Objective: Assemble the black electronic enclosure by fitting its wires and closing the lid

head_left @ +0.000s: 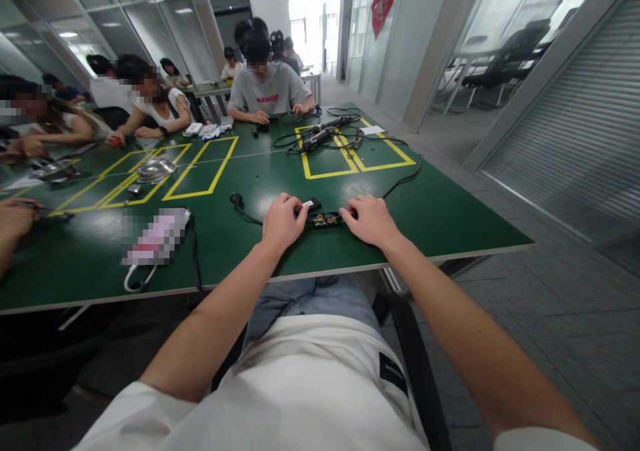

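Between my hands, close to the table's front edge, lies an opened black electrical device (324, 220) with small orange rings and coloured parts showing inside. My left hand (285, 223) is curled over its left end, fingers bent. At the right end my right hand (369, 219) holds on with thumb and bent fingers. Just behind the device, beside my left fingertips, sits a small black piece with a white label (312, 204). A black plug (237, 200) rests to the left, its cord running under my left hand. Another black cord (403, 181) leads away behind my right hand.
Yellow tape (213, 187) marks rectangles on the green table (450, 217). Tangled black cables and tools (320, 136) lie at the back. A blurred pinkish item (159, 236) and a metal bowl-like part (156, 169) are to the left. Several people sit around; one (270, 91) works opposite.
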Demonstrator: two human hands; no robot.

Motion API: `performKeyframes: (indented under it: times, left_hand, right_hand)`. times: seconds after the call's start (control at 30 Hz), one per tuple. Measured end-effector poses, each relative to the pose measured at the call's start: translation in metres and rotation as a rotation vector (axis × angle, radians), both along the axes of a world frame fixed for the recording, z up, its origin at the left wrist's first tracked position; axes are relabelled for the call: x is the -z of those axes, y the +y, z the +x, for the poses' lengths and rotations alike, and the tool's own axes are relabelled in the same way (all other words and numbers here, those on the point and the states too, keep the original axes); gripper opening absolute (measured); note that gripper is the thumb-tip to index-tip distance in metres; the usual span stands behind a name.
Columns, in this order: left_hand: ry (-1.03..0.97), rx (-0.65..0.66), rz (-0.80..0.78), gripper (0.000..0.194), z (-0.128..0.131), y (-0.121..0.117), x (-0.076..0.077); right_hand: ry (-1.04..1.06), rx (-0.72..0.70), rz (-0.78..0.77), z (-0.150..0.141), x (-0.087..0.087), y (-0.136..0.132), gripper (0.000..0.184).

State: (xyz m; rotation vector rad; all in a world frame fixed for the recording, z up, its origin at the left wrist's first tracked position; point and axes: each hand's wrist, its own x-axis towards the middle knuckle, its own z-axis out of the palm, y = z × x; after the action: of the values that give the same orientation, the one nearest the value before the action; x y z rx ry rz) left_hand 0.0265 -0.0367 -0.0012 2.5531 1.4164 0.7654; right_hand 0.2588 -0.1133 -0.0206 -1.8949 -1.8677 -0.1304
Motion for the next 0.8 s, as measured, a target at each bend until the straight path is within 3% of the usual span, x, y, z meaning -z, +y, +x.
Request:
performKeyframes:
  times: [0.2,0.47,0.8]
  left_hand:
    - [0.122,-0.004,-0.054,0.035,0.0009,-0.0096,-0.0042]
    - [0.122,-0.025,-0.041,0.041,0.0004,-0.01,-0.0091]
    - [0.158,0.145,-0.054,0.041,-0.0036,-0.0068,-0.008]
  right_hand:
    - [-0.036,0.041,0.002,-0.0038,0.0023,0.0014,0.04]
    - [-0.029,0.029,0.016,-0.0032,-0.0008,0.0008,0.037]
    - [-0.043,-0.105,-0.021,-0.0015,0.0003,-0.0026,0.036]
